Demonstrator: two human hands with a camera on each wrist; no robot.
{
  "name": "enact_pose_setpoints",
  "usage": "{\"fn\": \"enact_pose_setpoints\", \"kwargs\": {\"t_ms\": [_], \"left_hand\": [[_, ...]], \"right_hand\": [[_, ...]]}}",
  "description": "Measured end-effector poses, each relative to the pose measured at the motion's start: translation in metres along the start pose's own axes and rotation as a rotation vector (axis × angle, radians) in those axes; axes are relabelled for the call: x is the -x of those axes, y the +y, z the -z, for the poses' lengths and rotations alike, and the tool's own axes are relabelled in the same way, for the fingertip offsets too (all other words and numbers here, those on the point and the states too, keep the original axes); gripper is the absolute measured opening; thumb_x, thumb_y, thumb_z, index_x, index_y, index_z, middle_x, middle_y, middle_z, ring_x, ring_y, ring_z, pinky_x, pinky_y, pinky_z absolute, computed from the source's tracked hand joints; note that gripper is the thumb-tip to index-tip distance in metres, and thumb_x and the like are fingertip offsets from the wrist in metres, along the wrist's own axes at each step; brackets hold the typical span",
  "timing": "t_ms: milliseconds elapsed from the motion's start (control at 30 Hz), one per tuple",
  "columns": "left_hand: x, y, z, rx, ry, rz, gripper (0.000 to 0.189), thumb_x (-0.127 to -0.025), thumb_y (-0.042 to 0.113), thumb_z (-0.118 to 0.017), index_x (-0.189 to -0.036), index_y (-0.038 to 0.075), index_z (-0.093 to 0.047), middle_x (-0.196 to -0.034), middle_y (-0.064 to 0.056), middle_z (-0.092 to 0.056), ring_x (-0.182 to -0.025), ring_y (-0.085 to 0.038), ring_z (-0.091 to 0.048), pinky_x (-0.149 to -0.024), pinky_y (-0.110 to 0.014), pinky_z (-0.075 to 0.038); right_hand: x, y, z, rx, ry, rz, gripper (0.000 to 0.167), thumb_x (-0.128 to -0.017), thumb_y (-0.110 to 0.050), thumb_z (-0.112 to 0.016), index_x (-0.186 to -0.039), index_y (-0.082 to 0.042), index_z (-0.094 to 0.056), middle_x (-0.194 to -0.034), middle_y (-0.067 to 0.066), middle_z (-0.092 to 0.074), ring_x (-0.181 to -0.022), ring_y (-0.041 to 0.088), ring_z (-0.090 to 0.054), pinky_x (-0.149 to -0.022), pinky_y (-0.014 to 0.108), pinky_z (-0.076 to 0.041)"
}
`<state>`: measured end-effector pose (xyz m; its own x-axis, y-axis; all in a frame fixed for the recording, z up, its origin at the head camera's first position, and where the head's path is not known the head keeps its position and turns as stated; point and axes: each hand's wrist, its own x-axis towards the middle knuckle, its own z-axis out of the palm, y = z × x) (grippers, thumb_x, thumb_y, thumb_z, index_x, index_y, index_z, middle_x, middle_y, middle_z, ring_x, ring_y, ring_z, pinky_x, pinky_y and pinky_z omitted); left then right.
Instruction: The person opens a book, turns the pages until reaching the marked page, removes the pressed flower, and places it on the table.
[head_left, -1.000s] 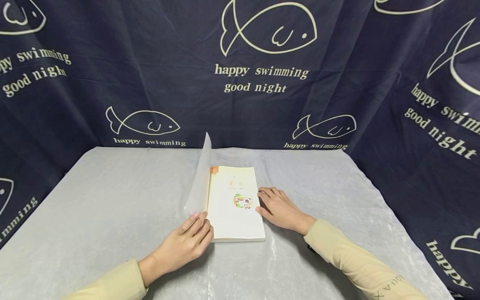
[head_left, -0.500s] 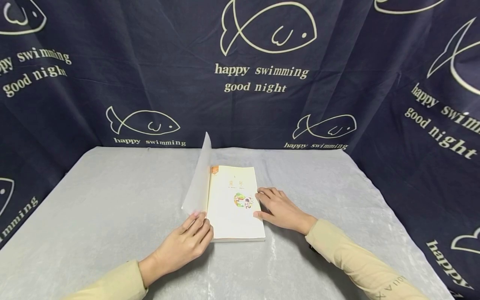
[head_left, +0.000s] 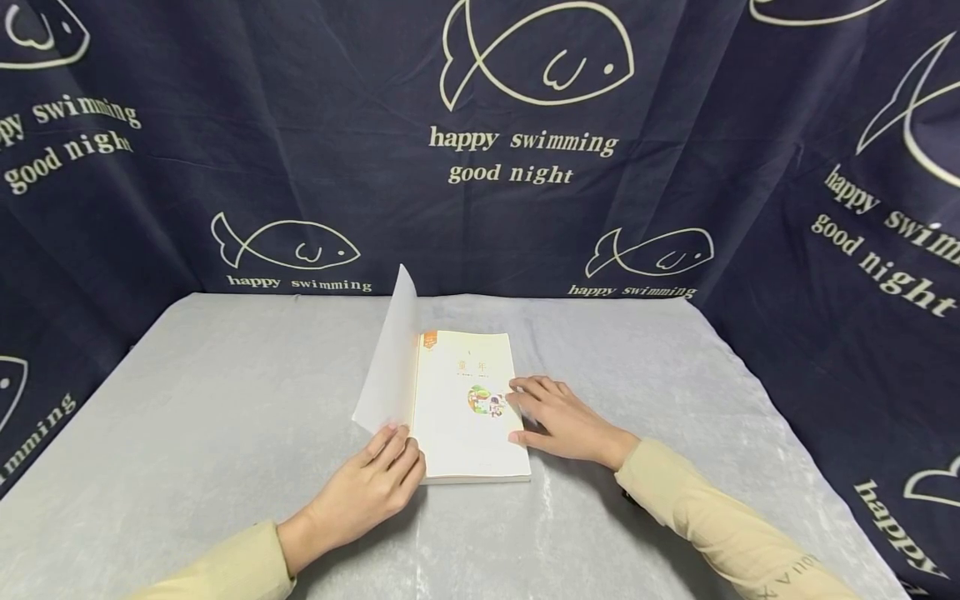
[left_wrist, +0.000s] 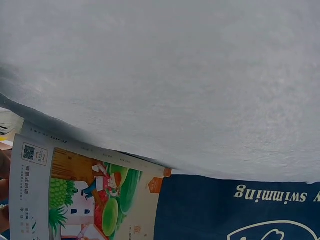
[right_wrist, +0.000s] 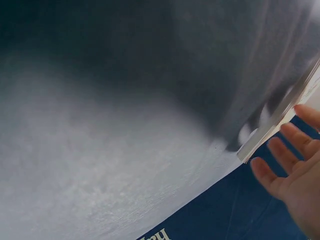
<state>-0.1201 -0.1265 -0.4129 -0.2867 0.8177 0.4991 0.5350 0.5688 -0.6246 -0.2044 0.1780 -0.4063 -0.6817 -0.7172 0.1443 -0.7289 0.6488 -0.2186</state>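
White book (head_left: 468, 417) cover (head_left: 390, 367) lifted by left hand (head_left: 367, 492), right hand (head_left: 562, 421) resting on page

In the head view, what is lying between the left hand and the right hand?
The open book lies between the left hand and the right hand, seen in the head view.

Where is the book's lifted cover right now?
In the head view, the cover stands at the book's left edge, just above the left hand.
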Motion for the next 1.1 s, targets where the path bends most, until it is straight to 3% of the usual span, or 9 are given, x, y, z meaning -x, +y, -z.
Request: {"fn": "enact_pose_setpoints", "kwargs": {"t_ms": [433, 833, 1100], "left_hand": [[0.001, 0.000, -0.002, 0.046, -0.028, 0.030, 0.036, -0.092, -0.003, -0.022, -0.085, 0.003, -0.057, -0.084, -0.010, -0.057, -0.087, -0.028, -0.058, -0.093, -0.038, -0.045], [0.006, -0.003, -0.009, 0.121, -0.085, 0.046, 0.039, -0.093, 0.002, -0.017, -0.087, 0.003, -0.055, -0.082, -0.009, -0.054, -0.078, -0.026, -0.053, -0.092, -0.039, -0.043], [0.008, -0.002, -0.014, 0.149, -0.087, 0.073, 0.038, -0.094, 0.006, -0.017, -0.088, 0.004, -0.055, -0.079, -0.007, -0.055, -0.072, -0.024, -0.052, -0.090, -0.039, -0.044]], "right_hand": [[0.003, -0.003, -0.001, 0.021, 0.052, 0.171, 0.036, -0.088, -0.033, -0.056, -0.117, -0.012, -0.059, -0.127, 0.006, -0.054, -0.119, 0.023, -0.046, -0.099, 0.044, -0.036], [0.006, -0.007, 0.001, 0.021, -0.023, 0.125, 0.062, -0.081, -0.060, -0.051, -0.124, -0.015, -0.055, -0.132, 0.003, -0.049, -0.122, 0.020, -0.043, -0.104, 0.041, -0.033], [0.008, -0.010, 0.001, 0.047, -0.022, 0.139, 0.077, -0.071, -0.068, -0.055, -0.126, -0.014, -0.053, -0.134, 0.003, -0.047, -0.124, 0.021, -0.042, -0.103, 0.040, -0.033]]}}
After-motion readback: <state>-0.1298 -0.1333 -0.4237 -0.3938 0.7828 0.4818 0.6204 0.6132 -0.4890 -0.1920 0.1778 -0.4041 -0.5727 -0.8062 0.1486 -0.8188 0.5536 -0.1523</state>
